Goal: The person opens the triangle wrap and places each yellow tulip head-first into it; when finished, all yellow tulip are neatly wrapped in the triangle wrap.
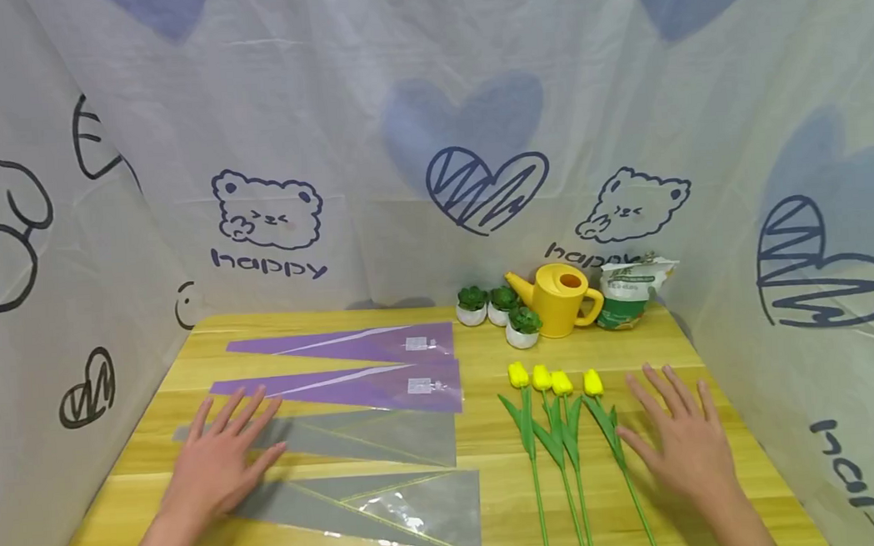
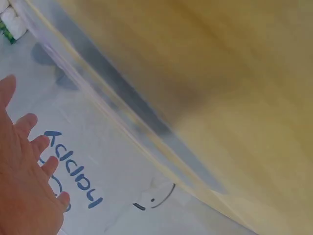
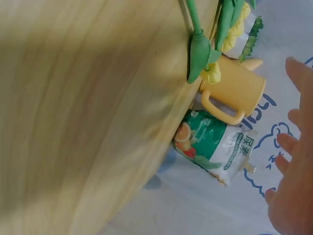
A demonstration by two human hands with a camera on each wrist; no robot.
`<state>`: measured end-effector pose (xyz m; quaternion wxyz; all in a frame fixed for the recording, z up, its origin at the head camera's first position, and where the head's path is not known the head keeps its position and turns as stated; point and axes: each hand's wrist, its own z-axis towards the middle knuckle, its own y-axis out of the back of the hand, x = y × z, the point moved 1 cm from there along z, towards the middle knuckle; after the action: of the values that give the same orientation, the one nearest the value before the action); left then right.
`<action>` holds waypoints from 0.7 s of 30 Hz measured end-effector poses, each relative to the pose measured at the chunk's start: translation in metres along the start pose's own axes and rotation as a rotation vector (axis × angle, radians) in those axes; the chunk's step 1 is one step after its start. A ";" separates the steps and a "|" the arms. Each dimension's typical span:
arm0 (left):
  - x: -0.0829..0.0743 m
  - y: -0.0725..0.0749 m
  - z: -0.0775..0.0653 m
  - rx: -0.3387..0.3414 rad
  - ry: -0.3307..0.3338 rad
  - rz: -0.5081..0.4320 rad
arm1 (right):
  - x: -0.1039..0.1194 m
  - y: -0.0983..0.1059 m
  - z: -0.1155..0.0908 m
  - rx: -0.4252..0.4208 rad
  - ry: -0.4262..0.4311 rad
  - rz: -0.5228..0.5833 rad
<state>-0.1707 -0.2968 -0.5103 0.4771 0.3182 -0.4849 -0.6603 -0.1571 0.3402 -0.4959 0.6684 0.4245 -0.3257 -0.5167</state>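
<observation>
My left hand [image 1: 219,470] is spread above the left side of the table, fingers straight, holding nothing. Beneath and beside it lie two grey clear-fronted flower sleeves [image 1: 394,438] and two purple ones [image 1: 354,391], all flat with their narrow ends to the left. Over the table's right side my right hand [image 1: 683,442] is spread too, with nothing in it. Nearest to it is a single yellow artificial tulip [image 1: 592,383] on a long green stem. Several yellow tulips lie in all, with three others [image 1: 541,378] grouped to the left of that one.
At the back right stand three small potted succulents [image 1: 472,304], a yellow watering can [image 1: 556,303] and a green-and-white bag [image 1: 626,295]. White curtains [image 1: 374,227] printed with hearts and bears enclose the wooden table [image 1: 493,445] at the back and both sides.
</observation>
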 end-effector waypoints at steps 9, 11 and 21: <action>-0.007 0.010 0.061 0.016 0.127 -0.264 | -0.001 0.003 0.005 0.016 -0.250 0.347; -0.011 0.006 0.078 0.019 0.146 -0.339 | -0.003 0.003 0.005 0.072 -0.302 0.437; -0.051 -0.030 0.159 0.001 0.159 -0.735 | -0.009 -0.008 -0.006 0.399 -0.521 0.731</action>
<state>-0.3035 -0.1930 -0.4884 0.2442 0.5214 -0.3003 -0.7605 -0.1575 0.3492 -0.5060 0.6078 0.2590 -0.7024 -0.2647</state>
